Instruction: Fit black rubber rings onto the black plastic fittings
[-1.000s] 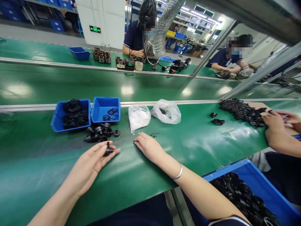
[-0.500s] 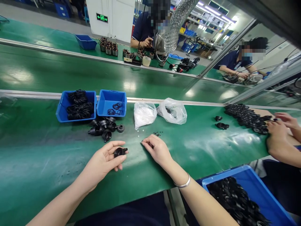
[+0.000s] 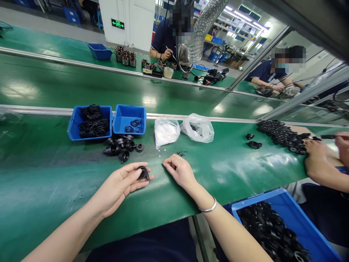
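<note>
My left hand is closed round a black plastic cup-shaped part with a short spout; its round face is turned up and the spout points down to the right. To the right of it my right hand is low over the green table, thumb and forefinger pinched. Whatever sits at those fingertips is too small to name. Just beyond it lie tiny black rings and a few small white bits. A pile of similar black plastic parts rests beyond my left hand.
A blue bin with bundled black rings stands beside another with several loose rings. A bag of white bits and an open clear bag are at the back. A co-worker's hand is near black parts; a blue crate sits lower right.
My left hand has turned the black cup-shaped part about, so its spout now points down to the right. My right hand stays pinched near the small rings. The view has shifted a little.
</note>
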A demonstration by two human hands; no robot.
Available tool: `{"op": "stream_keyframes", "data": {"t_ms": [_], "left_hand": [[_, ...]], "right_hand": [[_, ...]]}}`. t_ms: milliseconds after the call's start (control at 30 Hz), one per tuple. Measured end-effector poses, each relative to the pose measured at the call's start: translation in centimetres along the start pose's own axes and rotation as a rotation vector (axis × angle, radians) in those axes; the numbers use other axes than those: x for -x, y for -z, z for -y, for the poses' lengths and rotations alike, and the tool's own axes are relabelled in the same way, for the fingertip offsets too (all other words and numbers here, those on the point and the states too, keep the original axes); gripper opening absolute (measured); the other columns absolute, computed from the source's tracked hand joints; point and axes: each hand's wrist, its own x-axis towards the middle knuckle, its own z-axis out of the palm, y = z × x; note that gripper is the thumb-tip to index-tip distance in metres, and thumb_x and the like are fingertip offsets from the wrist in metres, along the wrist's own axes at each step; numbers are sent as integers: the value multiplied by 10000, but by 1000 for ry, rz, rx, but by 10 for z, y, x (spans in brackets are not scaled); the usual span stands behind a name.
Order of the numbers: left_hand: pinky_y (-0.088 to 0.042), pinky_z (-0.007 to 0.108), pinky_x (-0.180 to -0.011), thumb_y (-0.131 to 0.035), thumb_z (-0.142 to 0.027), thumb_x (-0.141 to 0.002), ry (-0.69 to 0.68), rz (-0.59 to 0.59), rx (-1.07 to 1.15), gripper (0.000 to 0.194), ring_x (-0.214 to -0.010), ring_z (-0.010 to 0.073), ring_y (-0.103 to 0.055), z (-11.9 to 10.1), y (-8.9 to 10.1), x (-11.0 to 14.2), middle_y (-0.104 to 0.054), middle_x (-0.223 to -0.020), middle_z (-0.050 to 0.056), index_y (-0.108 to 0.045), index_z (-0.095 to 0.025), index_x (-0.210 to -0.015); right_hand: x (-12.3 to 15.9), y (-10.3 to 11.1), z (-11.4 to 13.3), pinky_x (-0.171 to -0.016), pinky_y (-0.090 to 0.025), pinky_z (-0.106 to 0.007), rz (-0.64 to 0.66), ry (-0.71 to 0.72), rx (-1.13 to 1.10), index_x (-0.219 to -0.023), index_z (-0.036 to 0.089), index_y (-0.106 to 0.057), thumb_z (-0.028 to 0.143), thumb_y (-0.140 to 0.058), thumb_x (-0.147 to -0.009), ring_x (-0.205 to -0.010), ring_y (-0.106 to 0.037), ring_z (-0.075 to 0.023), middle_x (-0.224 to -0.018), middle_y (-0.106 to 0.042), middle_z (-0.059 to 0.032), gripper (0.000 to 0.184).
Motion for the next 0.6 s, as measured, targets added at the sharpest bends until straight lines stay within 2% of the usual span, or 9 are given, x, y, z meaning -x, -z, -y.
{"op": "stream_keyframes", "data": {"t_ms": [100, 200, 267, 333, 467, 600], "left_hand": [[-506, 356, -1013, -679, -376, -898, -42, 4, -54, 398, -1107, 216, -658, 3, 2, -1, -669, -1248, 87, -627, -222, -1261], [-546, 293, -843, -726, -331, -855, -84, -2, -184, 451, -869, 134, -660, 5, 0, -2, -660, -1212, 71, -585, -235, -1272], [-554, 292, -714, -734, -337, -833, -106, -5, -258, 432, -718, 115, -641, 8, -2, -3, -667, -1172, 80, -577, -215, -1216], [-560, 312, -674, -731, -352, -819, -113, 6, -321, 407, -672, 138, -664, 11, -3, -5, -694, -1084, 79, -572, -199, -1162], [-569, 348, -840, -705, -341, -819, -159, 25, -410, 412, -904, 223, -728, 18, -1, -6, -718, -1029, 49, -572, -225, -1191], [-575, 313, -770, -637, -294, -843, -257, -59, -665, 382, -759, 193, -694, 19, 0, -5, -697, -838, 7, -606, -247, -1221]], "right_hand": [[0, 1, -2, -628, -443, -272, 5, 18, -14, -847, 199, -676, 207, -598, -937, -684, -561, -151, -742, -604, -14, 120], [0, 2, 3, -614, -441, -272, -14, 25, -37, -830, 197, -670, 200, -605, -930, -654, -544, -146, -715, -589, -8, 120], [1, 2, 14, -592, -443, -269, -36, 22, -61, -825, 200, -662, 210, -600, -936, -625, -529, -140, -692, -574, -2, 128], [4, 1, 31, -573, -449, -269, -64, 26, -110, -835, 208, -656, 222, -593, -946, -609, -523, -137, -681, -565, 4, 128], [11, -8, 65, -619, -497, -307, -106, 117, -154, -898, 231, -643, 207, -583, -956, -664, -569, -158, -724, -615, -10, 87], [13, -22, 77, -695, -533, -357, -107, 244, 13, -964, 227, -627, 155, -539, -966, -758, -599, -201, -806, -655, -58, 113]]}}
